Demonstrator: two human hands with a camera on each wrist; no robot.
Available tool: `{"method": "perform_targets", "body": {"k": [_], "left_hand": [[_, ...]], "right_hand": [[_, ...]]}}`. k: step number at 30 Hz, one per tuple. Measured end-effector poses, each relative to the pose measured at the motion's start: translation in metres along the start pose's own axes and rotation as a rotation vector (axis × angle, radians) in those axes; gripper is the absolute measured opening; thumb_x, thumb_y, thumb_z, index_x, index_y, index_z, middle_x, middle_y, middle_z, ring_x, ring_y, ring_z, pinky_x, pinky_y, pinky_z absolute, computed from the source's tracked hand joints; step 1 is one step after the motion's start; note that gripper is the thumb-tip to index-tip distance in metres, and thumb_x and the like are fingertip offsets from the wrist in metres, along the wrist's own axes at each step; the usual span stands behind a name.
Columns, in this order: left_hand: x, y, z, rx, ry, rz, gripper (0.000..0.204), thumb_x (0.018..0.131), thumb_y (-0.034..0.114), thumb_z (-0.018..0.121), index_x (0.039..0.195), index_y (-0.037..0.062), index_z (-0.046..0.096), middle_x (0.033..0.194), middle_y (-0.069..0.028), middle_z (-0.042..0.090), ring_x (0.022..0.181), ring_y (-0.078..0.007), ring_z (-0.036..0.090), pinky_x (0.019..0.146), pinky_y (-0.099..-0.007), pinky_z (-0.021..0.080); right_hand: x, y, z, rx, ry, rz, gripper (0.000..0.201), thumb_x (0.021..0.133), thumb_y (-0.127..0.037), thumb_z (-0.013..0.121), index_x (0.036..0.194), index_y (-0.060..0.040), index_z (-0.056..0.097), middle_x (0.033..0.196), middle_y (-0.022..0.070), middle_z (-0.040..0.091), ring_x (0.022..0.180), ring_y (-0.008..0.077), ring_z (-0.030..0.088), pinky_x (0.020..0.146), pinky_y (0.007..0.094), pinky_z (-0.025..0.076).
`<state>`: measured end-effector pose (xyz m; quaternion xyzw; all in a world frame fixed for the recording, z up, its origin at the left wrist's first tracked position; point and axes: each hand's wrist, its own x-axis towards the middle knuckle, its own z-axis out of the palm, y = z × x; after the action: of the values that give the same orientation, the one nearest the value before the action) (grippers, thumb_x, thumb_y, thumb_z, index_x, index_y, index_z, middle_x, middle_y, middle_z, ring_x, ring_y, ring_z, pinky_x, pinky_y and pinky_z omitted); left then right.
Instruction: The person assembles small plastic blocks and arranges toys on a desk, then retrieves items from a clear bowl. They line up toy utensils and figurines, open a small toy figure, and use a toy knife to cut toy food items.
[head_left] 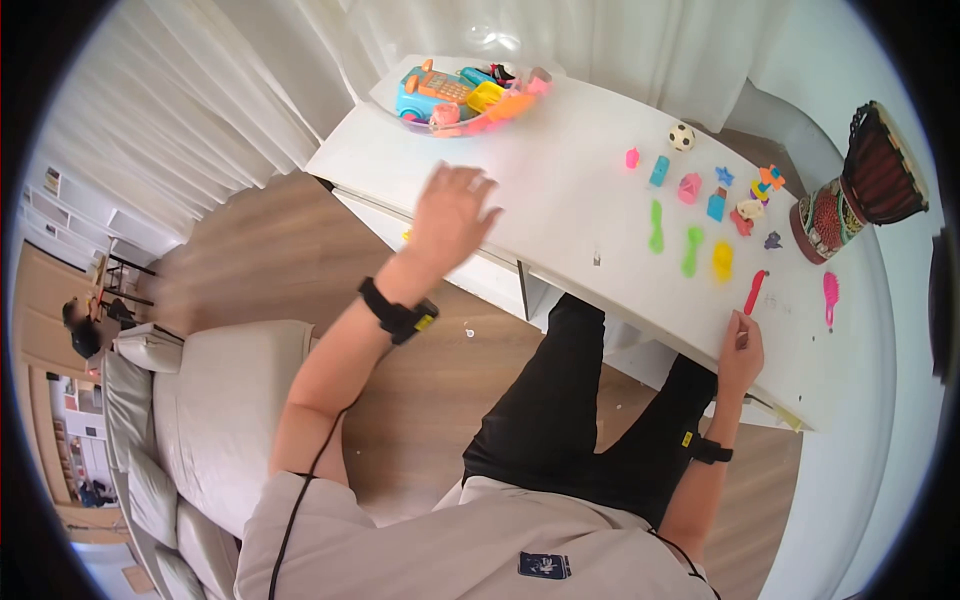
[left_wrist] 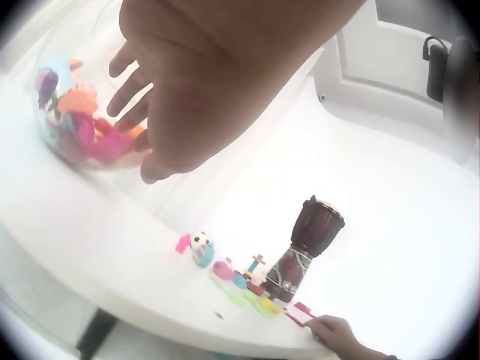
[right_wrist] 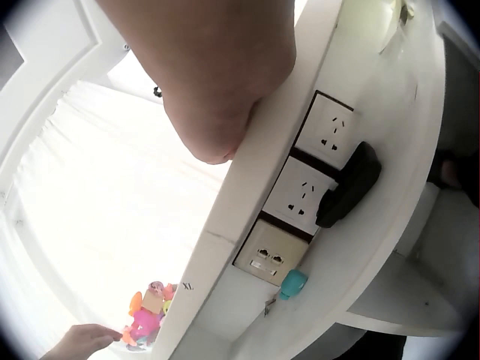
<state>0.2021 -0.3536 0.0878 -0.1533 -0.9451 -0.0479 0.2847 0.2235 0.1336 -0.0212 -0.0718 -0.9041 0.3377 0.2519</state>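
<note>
My left hand, fingers spread and holding nothing, is over the table's far-left part, in front of a clear basin of toys. In the basin are a blue and orange toy phone, a yellow toy and several pink and orange pieces. At the table's near edge my right hand has its fingers curled, pinching the end of a slim red toy knife. Beside the knife lie a yellow toy, a green toy fork and a green toy spoon.
Small toys stand beyond the utensils, among them a toy football, a blue block and a pink piece. A carved drum and a pink brush are at the right. Sockets line the table's side.
</note>
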Motion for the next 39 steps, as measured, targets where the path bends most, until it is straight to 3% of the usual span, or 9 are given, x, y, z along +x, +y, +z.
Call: {"method": "perform_targets", "body": {"k": [2, 4, 5, 7, 11, 14, 20, 27, 39], "left_hand": [[-0.005, 0.032, 0.020, -0.253, -0.009, -0.018, 0.024, 0.087, 0.019, 0.079, 0.106, 0.0076, 0.071, 0.114, -0.0115, 0.071, 0.109, -0.0337, 0.066, 0.100, -0.0468, 0.051], [-0.002, 0.069, 0.043, -0.423, -0.014, 0.001, 0.017, 0.086, 0.016, 0.078, 0.100, 0.0081, 0.072, 0.108, -0.0106, 0.070, 0.105, -0.0331, 0.066, 0.092, -0.0444, 0.053], [0.002, 0.088, 0.054, -0.487, -0.022, 0.014, 0.014, 0.086, 0.015, 0.077, 0.098, 0.0084, 0.072, 0.105, -0.0102, 0.069, 0.103, -0.0332, 0.066, 0.089, -0.0438, 0.053], [0.014, 0.121, 0.079, -0.551, 0.003, 0.099, 0.017, 0.087, 0.016, 0.076, 0.102, 0.0086, 0.072, 0.101, -0.0110, 0.066, 0.100, -0.0330, 0.064, 0.085, -0.0437, 0.052], [0.037, 0.171, 0.110, -0.513, 0.029, 0.154, 0.030, 0.090, 0.022, 0.074, 0.115, 0.0065, 0.070, 0.099, -0.0127, 0.063, 0.099, -0.0326, 0.061, 0.084, -0.0449, 0.051], [0.051, 0.189, 0.116, -0.540, 0.015, 0.139, 0.039, 0.092, 0.025, 0.073, 0.128, 0.0095, 0.072, 0.092, -0.0104, 0.060, 0.090, -0.0299, 0.060, 0.079, -0.0434, 0.050], [0.051, 0.198, 0.129, -0.594, -0.026, 0.199, 0.032, 0.095, 0.022, 0.072, 0.126, 0.0129, 0.075, 0.086, -0.0083, 0.055, 0.083, -0.0264, 0.057, 0.075, -0.0407, 0.048], [0.050, 0.199, 0.127, -0.657, -0.091, 0.201, 0.034, 0.095, 0.020, 0.073, 0.128, 0.0148, 0.075, 0.083, -0.0079, 0.052, 0.078, -0.0263, 0.055, 0.072, -0.0408, 0.047], [0.053, 0.207, 0.129, -0.607, -0.123, 0.294, 0.034, 0.092, 0.017, 0.075, 0.126, 0.0150, 0.075, 0.079, -0.0056, 0.053, 0.073, -0.0237, 0.056, 0.070, -0.0386, 0.049]], "right_hand": [[0.002, -0.010, 0.004, -0.031, -0.056, 0.051, 0.021, 0.099, -0.017, 0.072, 0.118, -0.0077, 0.072, 0.093, 0.0042, 0.066, 0.074, 0.0135, 0.059, 0.070, 0.0284, 0.050], [0.006, -0.036, 0.014, -0.044, 0.040, -0.246, 0.036, 0.097, -0.017, 0.071, 0.131, -0.0081, 0.064, 0.120, 0.0115, 0.062, 0.101, 0.0248, 0.065, 0.085, 0.0364, 0.053], [0.009, -0.038, 0.021, -0.050, 0.043, -0.256, 0.036, 0.097, -0.017, 0.071, 0.131, -0.0081, 0.064, 0.120, 0.0115, 0.062, 0.101, 0.0248, 0.065, 0.085, 0.0364, 0.053], [0.014, -0.036, 0.036, -0.102, -0.015, -0.365, 0.046, 0.096, -0.018, 0.071, 0.139, -0.0077, 0.057, 0.136, 0.0179, 0.052, 0.119, 0.0367, 0.059, 0.097, 0.0442, 0.051], [0.016, -0.034, 0.040, -0.168, -0.019, -0.406, 0.047, 0.093, -0.019, 0.074, 0.135, -0.0017, 0.062, 0.134, 0.0236, 0.057, 0.120, 0.0430, 0.060, 0.100, 0.0499, 0.051], [0.011, -0.039, 0.034, -0.138, -0.047, -0.312, 0.041, 0.093, -0.020, 0.074, 0.130, -0.0049, 0.066, 0.129, 0.0210, 0.058, 0.113, 0.0406, 0.062, 0.097, 0.0467, 0.051], [0.006, -0.052, 0.030, -0.080, 0.041, -0.247, 0.036, 0.092, -0.018, 0.074, 0.125, -0.0050, 0.068, 0.127, 0.0155, 0.058, 0.107, 0.0363, 0.063, 0.093, 0.0452, 0.052], [0.006, -0.046, 0.031, -0.102, -0.053, -0.247, 0.039, 0.092, -0.017, 0.073, 0.129, -0.0062, 0.066, 0.126, 0.0146, 0.058, 0.106, 0.0352, 0.062, 0.092, 0.0449, 0.052], [0.007, -0.046, 0.029, -0.054, -0.037, -0.204, 0.037, 0.091, -0.015, 0.073, 0.126, -0.0036, 0.065, 0.124, 0.0153, 0.059, 0.110, 0.0364, 0.062, 0.095, 0.0463, 0.051]]}}
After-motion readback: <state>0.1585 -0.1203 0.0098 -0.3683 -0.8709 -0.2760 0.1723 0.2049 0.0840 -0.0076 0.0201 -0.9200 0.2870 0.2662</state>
